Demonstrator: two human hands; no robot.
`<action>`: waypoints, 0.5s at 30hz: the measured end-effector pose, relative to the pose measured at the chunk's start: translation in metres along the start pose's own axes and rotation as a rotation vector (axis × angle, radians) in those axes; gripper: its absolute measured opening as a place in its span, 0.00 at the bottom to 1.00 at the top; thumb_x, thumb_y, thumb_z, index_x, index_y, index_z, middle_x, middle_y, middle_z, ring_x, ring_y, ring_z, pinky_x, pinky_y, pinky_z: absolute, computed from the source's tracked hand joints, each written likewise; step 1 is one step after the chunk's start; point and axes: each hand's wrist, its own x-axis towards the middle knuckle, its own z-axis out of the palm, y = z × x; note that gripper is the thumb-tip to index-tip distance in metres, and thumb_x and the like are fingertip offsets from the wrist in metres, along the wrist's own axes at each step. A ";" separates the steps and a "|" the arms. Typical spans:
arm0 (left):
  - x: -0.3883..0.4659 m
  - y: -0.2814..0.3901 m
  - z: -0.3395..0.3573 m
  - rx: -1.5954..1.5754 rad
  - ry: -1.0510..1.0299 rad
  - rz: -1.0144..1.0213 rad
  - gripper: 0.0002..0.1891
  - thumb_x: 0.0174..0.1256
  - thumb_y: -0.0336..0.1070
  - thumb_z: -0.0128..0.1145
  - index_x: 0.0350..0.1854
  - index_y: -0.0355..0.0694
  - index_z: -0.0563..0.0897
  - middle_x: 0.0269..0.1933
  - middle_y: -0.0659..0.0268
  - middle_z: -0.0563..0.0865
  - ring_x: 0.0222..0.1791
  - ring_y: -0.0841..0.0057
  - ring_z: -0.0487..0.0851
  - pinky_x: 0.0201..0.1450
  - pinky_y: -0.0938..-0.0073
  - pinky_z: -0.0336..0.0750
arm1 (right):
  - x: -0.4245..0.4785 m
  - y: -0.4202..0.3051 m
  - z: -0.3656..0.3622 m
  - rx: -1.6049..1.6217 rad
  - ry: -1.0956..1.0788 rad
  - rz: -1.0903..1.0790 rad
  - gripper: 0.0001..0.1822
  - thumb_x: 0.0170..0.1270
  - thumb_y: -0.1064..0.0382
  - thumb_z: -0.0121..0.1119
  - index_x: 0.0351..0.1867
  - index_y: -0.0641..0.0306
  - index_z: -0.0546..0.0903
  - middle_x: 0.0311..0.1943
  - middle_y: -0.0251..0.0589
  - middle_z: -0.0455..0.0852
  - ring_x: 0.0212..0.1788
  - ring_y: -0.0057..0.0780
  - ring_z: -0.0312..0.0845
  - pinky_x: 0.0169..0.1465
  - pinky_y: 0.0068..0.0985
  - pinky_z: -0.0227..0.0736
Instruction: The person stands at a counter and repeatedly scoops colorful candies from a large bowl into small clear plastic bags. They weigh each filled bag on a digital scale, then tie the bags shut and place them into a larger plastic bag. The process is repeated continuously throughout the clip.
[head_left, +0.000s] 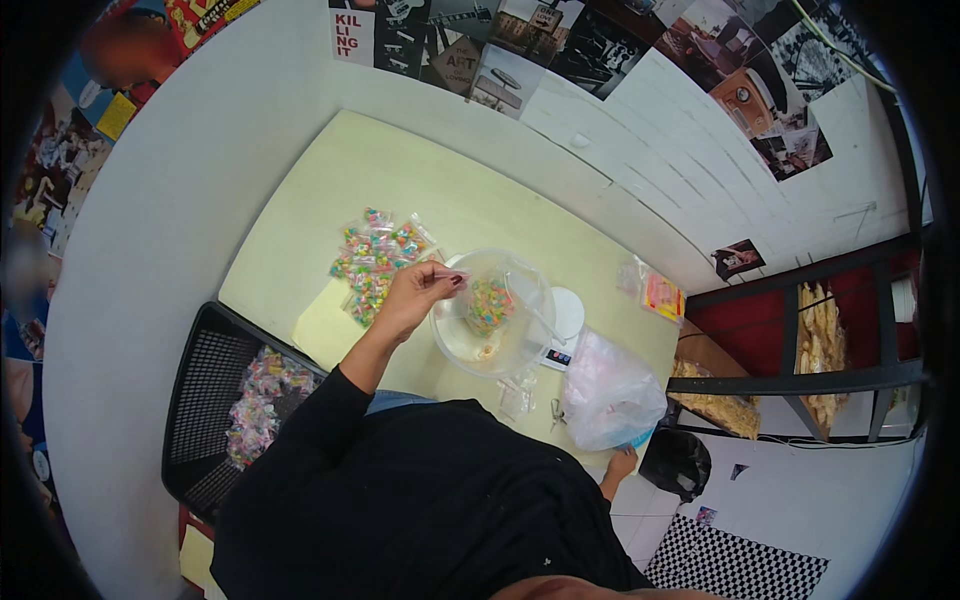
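My left hand (412, 294) pinches the top edge of a small clear plastic bag (456, 276) over the left rim of a translucent plastic tub (459, 358). Multicoloured candies (490, 306) show inside the tub; whether they lie in a bag there I cannot tell. Low on the right, my right hand (619, 460) is at the table's edge, touching a blue item (643, 439) under a large white plastic bag (611, 394). Its fingers are partly hidden. Left of the tub lies a pile of small filled candy bags (375, 259).
A white digital scale (568, 313) stands right of the tub. Small clear bags (517, 394) and a metal clip (557, 412) lie in front. A black crate (196, 405) with wrapped packets (255, 412) adjoins the pale table (360, 165). Metal shelving (795, 381) stands right.
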 end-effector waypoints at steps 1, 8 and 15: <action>-0.002 -0.001 -0.002 0.018 -0.010 -0.001 0.10 0.70 0.24 0.53 0.49 0.29 0.83 0.48 0.61 0.87 0.47 0.78 0.85 0.52 0.78 0.79 | 0.000 -0.013 0.000 0.020 0.079 0.039 0.18 0.55 0.69 0.60 0.49 0.72 0.81 0.47 0.57 0.83 0.49 0.51 0.81 0.54 0.41 0.75; 0.006 -0.006 -0.002 0.165 -0.023 0.038 0.11 0.71 0.27 0.54 0.51 0.28 0.82 0.48 0.58 0.87 0.46 0.75 0.86 0.51 0.74 0.81 | -0.002 -0.212 -0.081 0.382 0.456 -0.334 0.15 0.62 0.78 0.54 0.50 0.70 0.80 0.49 0.48 0.80 0.53 0.40 0.77 0.56 0.32 0.74; 0.007 -0.009 0.013 0.599 0.029 0.113 0.04 0.63 0.26 0.61 0.37 0.32 0.87 0.34 0.64 0.89 0.33 0.81 0.85 0.39 0.77 0.79 | -0.084 -0.395 -0.072 0.547 -0.389 -0.818 0.17 0.62 0.71 0.62 0.54 0.65 0.80 0.51 0.45 0.80 0.52 0.37 0.78 0.53 0.30 0.74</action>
